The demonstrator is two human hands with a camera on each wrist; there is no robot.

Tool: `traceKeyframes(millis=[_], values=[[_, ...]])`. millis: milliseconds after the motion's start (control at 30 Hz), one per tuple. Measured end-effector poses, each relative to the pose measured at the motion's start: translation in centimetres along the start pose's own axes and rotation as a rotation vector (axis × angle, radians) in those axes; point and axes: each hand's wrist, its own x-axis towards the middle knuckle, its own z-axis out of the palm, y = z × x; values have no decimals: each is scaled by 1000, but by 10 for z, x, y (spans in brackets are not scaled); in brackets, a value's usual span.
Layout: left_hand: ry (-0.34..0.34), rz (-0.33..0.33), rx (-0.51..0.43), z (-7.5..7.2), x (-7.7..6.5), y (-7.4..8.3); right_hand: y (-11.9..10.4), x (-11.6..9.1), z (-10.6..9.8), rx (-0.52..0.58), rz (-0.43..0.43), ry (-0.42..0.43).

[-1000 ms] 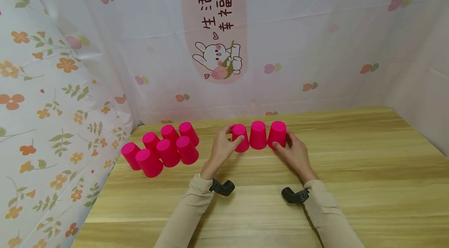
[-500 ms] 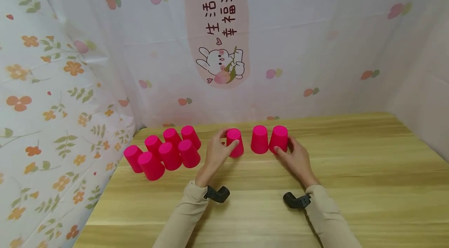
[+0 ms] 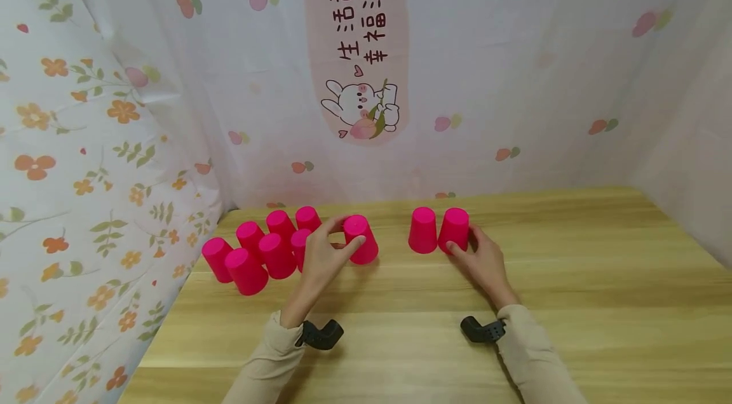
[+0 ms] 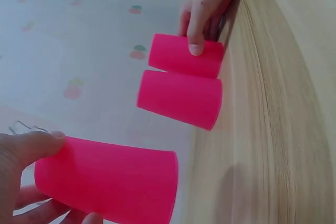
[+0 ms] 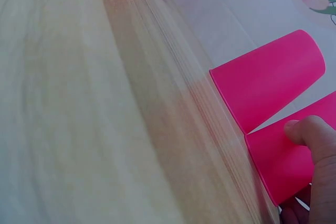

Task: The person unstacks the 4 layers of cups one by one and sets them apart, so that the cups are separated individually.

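Note:
In the head view my left hand [image 3: 323,256] holds a bright pink cup [image 3: 363,244], bottom up and slightly tilted, thumb on its near side and fingers round the back. The left wrist view shows this cup [image 4: 110,177] raised off the table, its shadow on the wood. My right hand [image 3: 483,263] grips another upside-down pink cup [image 3: 455,225], thumb [image 5: 304,130] pressed on its near side. Just left of that one stands a third upside-down pink cup [image 3: 422,231], the two rims meeting in the right wrist view.
Several more upside-down pink cups [image 3: 246,271] stand grouped at the table's left, partly behind my left hand. The light wood table [image 3: 412,340] reaches back to a white printed curtain [image 3: 515,93]. A floral curtain [image 3: 97,201] hangs along the left side.
My left hand has carried its cup leftward, away from the other two, and now overlaps the left group. My right hand has stayed on its cup.

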Motion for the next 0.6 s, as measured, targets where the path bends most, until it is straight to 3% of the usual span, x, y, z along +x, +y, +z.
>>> traceKeyframes(millis=[100,267,433,600], values=[[-5,-1,2,-16,-9,3,0,-2,2,5,0,-1],[9,31,101,-50,-21,10,0,-2,2,-1,-14,17],[74,7,180,-91,-32,16,-1,-1,0,-5,-8,13],[160,-58,252,-128,-45,24,0,-1,-1,7,-2,-2]])
